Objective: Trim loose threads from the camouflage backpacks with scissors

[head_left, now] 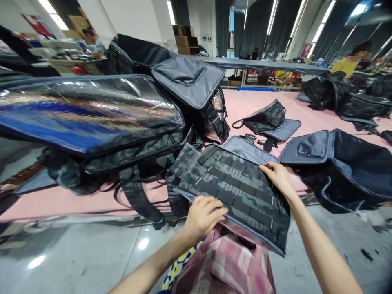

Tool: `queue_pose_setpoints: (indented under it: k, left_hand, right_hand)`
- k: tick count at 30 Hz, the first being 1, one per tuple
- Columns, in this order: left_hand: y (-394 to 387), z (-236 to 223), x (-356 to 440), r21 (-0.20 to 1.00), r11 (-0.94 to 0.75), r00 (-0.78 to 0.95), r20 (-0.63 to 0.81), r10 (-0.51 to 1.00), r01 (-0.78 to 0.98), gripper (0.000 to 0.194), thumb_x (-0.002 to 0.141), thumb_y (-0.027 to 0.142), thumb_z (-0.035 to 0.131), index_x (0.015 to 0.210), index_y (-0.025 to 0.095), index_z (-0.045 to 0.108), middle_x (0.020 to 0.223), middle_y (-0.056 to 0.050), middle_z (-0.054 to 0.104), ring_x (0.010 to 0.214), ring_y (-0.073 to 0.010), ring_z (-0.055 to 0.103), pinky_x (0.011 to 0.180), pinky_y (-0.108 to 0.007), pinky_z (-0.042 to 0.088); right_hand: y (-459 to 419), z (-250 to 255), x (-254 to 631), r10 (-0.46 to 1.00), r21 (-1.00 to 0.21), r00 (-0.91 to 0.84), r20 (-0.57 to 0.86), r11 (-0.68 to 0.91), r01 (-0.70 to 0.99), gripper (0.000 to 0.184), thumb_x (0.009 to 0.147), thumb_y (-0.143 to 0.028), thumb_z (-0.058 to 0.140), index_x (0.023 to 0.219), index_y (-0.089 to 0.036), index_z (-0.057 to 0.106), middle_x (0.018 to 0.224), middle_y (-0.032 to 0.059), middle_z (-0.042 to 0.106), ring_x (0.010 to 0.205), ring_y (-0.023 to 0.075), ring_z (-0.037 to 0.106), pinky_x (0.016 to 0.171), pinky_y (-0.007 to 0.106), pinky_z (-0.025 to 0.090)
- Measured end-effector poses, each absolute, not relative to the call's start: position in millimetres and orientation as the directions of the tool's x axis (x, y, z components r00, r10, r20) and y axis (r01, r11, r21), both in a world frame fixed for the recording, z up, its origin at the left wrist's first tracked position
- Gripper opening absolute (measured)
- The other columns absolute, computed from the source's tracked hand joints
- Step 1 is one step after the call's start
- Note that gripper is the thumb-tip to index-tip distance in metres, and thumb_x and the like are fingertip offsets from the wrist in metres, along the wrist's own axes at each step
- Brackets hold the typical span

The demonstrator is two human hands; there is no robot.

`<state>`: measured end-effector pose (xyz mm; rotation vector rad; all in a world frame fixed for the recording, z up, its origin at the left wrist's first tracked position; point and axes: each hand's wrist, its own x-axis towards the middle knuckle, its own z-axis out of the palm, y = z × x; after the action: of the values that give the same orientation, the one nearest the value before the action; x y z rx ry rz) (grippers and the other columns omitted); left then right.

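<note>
A dark camouflage backpack (pixel 232 188) with webbing strips lies at the near edge of the pink table (pixel 245 106), its front panel hanging over my lap. My left hand (pixel 203 216) grips the panel's lower left edge, fingers curled over it. My right hand (pixel 277 175) pinches the upper right edge of the same panel, near the grey lining flap (pixel 245 149).
A tall stack of dark bags with a shiny plastic-wrapped one (pixel 85 110) rises at left. An open black bag (pixel 343 167) lies at right, and a small bag (pixel 266 118) sits mid-table. More bags (pixel 343 96) lie at far right near a person in yellow (pixel 346 65).
</note>
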<state>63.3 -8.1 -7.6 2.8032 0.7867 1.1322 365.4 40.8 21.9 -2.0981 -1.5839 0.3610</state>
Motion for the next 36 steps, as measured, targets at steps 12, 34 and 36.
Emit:
queue_pose_setpoints:
  k: [12, 34, 36]
  left_hand:
    - [86, 39, 40, 0.566, -0.283, 0.133, 0.292, 0.947, 0.774, 0.037, 0.075, 0.029, 0.061, 0.110, 0.014, 0.060, 0.107, -0.012, 0.062, 0.098, -0.0270, 0.055, 0.083, -0.037, 0.042]
    - [57, 26, 23, 0.989, 0.145, 0.078, -0.145, 0.986, 0.011, 0.024, 0.055, 0.033, 0.071, 0.069, 0.013, 0.071, 0.064, -0.002, 0.062, 0.060, -0.0128, 0.050, 0.057, -0.022, 0.037]
    - [58, 24, 22, 0.989, 0.148, 0.085, -0.148, 0.985, 0.006, 0.024, 0.055, 0.033, 0.071, 0.068, 0.013, 0.071, 0.064, -0.002, 0.061, 0.060, -0.0125, 0.049, 0.058, -0.021, 0.037]
  right_hand:
    - [39, 15, 377, 0.942, -0.596, 0.295, 0.159, -0.146, 0.789, 0.030, 0.078, -0.048, 0.053, 0.081, -0.022, 0.067, 0.081, 0.0023, 0.070, 0.078, 0.0228, 0.063, 0.066, 0.029, 0.041]
    - [68, 45, 208, 0.993, -0.995, 0.072, -0.089, -0.085, -0.060, 0.029, 0.064, -0.042, 0.062, 0.066, -0.015, 0.053, 0.048, -0.0077, 0.031, 0.041, 0.0049, 0.021, 0.042, 0.023, 0.015]
    - [68, 46, 210, 0.991, -0.985, 0.027, -0.132, -0.128, -0.117, 0.033, 0.059, -0.044, 0.067, 0.065, -0.013, 0.054, 0.048, -0.0085, 0.029, 0.041, 0.0036, 0.017, 0.042, 0.023, 0.011]
